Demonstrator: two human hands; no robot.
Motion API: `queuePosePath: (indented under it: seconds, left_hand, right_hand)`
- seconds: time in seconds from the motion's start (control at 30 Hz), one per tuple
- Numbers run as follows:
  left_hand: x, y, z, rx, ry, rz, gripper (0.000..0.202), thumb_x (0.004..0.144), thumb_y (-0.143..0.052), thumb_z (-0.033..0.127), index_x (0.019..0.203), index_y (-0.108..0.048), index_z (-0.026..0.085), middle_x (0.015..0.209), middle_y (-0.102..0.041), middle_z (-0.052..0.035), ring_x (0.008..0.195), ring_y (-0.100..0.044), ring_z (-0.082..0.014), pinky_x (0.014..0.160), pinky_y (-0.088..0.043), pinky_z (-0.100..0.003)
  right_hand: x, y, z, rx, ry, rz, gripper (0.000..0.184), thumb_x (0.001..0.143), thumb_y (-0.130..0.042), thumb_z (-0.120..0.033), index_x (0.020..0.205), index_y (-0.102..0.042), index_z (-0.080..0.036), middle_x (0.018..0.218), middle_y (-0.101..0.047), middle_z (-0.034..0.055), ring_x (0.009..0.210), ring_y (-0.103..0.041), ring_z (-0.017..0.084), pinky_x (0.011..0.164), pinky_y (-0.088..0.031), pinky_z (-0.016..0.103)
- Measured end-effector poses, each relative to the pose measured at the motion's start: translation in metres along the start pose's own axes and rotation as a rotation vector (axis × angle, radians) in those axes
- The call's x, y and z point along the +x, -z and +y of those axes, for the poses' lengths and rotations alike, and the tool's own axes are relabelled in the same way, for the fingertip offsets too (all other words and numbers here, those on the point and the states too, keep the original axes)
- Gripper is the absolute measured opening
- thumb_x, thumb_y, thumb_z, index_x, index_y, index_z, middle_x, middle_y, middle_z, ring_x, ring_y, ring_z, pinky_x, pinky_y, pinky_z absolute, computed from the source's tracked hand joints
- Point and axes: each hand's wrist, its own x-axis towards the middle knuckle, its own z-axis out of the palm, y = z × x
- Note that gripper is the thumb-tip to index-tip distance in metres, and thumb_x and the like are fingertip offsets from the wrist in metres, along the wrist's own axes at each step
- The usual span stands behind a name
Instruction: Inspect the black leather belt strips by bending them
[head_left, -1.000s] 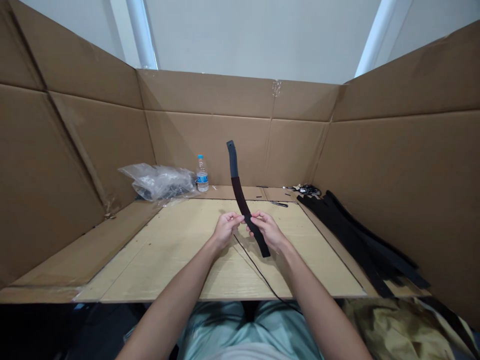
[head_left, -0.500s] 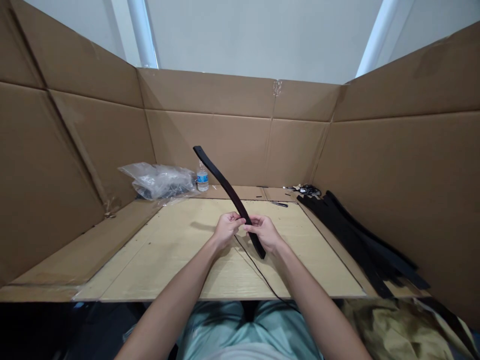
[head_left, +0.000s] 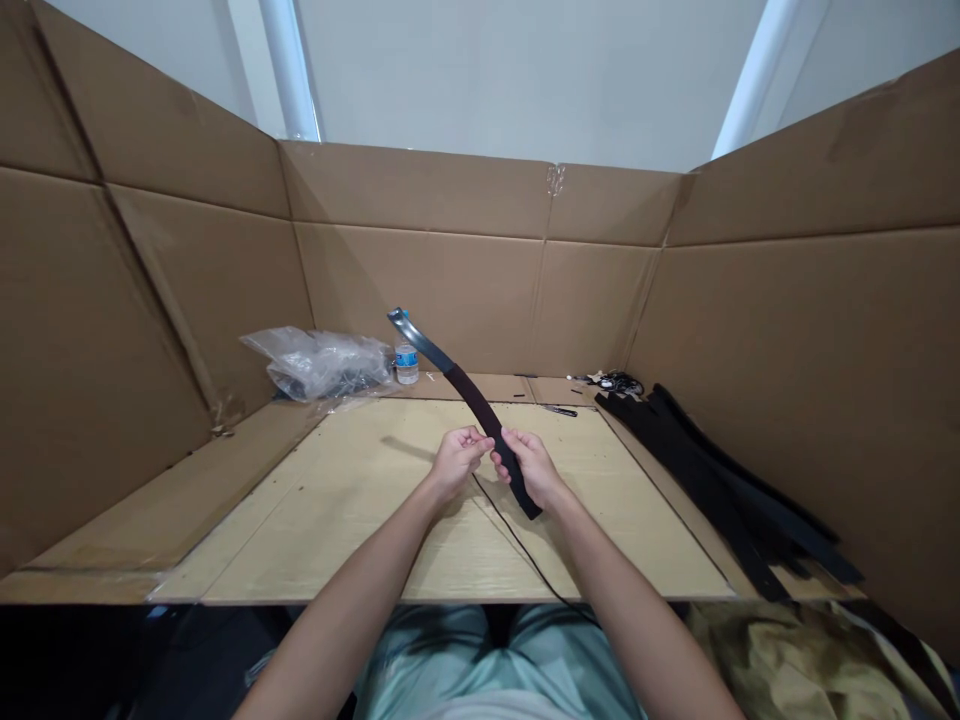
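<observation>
- On my head feed, the only label I find is blue, on the one clear plastic bottle [head_left: 406, 366] at the back; its writing is too small for me to read.
- One dark curved strip [head_left: 472, 395] is held up over the pale bench [head_left: 337, 520], centred in front of me. Its long axis runs aslant: the shiny upper end points away to the left, partly covering the bottle, and the lower end points to the near right. Its middle is dark reddish-brown.
- My right hand [head_left: 532, 465] has its grip clamped round the strip's lower part, thumb on the front.
- My left hand [head_left: 455, 462] has thumb and finger pressed together at the strip's left edge; I cannot tell whether that grip nips the strip or the thin cord [head_left: 517, 535].
- I count one cord, running from under the left hand towards the lap.
- To the right lies one pile of black strips [head_left: 705, 480], overlapping too much for me to count.
- At the back: one slim tool [head_left: 560, 411], one cable tangle [head_left: 619, 383], one clear plastic bag [head_left: 322, 362].
</observation>
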Motion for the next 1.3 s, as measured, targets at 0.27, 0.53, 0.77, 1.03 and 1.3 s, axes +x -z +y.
queuePosePath:
  seconds: [0.27, 0.53, 0.77, 1.03, 1.3]
  left_hand:
    - [0.0, -0.004, 0.003, -0.011, -0.039, 0.09, 0.054, 0.052, -0.082, 0.048, 0.061, -0.04, 0.017, 0.048, -0.051, 0.0038, 0.034, -0.023, -0.0006, 0.038, -0.011, -0.019]
    - [0.002, 0.001, 0.004, -0.04, 0.033, 0.087, 0.055, 0.043, -0.087, 0.044, 0.062, -0.044, 0.016, 0.043, -0.033, 0.011, 0.035, -0.022, -0.0007, 0.038, -0.011, -0.018]
    - [0.001, 0.003, 0.004, -0.008, 0.028, 0.022, 0.055, 0.045, -0.086, 0.047, 0.059, -0.043, 0.016, 0.041, -0.033, 0.0101, 0.034, -0.02, -0.0011, 0.039, -0.009, -0.019]
    - [0.002, 0.004, 0.002, 0.009, -0.039, 0.059, 0.054, 0.052, -0.082, 0.053, 0.059, -0.044, 0.016, 0.045, -0.039, 0.0071, 0.036, -0.019, -0.0009, 0.039, -0.009, -0.02]
    - [0.003, 0.001, 0.001, -0.011, -0.019, 0.155, 0.052, 0.044, -0.086, 0.046, 0.066, -0.052, 0.014, 0.046, -0.035, 0.0097, 0.037, -0.021, -0.0007, 0.04, -0.01, -0.02]
  right_hand:
    - [0.0, 0.001, -0.002, 0.052, 0.045, 0.013, 0.049, 0.058, -0.079, -0.055, 0.07, -0.054, -0.015, 0.064, -0.063, 0.0023, 0.05, -0.053, 0.009, 0.046, -0.04, 0.021]
    - [0.004, 0.008, 0.001, -0.043, 0.061, 0.059, 0.045, 0.047, -0.088, -0.029, 0.083, -0.066, -0.014, 0.07, -0.066, 0.0004, 0.06, -0.058, 0.009, 0.057, -0.046, 0.021]
    - [-0.002, 0.01, -0.004, -0.129, 0.008, -0.044, 0.049, 0.044, -0.089, -0.028, 0.076, -0.053, -0.015, 0.066, -0.063, -0.0023, 0.049, -0.058, 0.012, 0.041, -0.047, 0.022]
    - [-0.002, 0.007, -0.008, -0.053, 0.085, -0.026, 0.047, 0.058, -0.082, -0.046, 0.077, -0.052, -0.016, 0.067, -0.065, 0.0012, 0.05, -0.058, 0.011, 0.045, -0.043, 0.021]
    - [0.004, 0.007, 0.002, -0.071, 0.127, 0.076, 0.046, 0.053, -0.084, -0.046, 0.079, -0.062, -0.015, 0.067, -0.065, 0.0009, 0.058, -0.058, 0.011, 0.053, -0.043, 0.022]
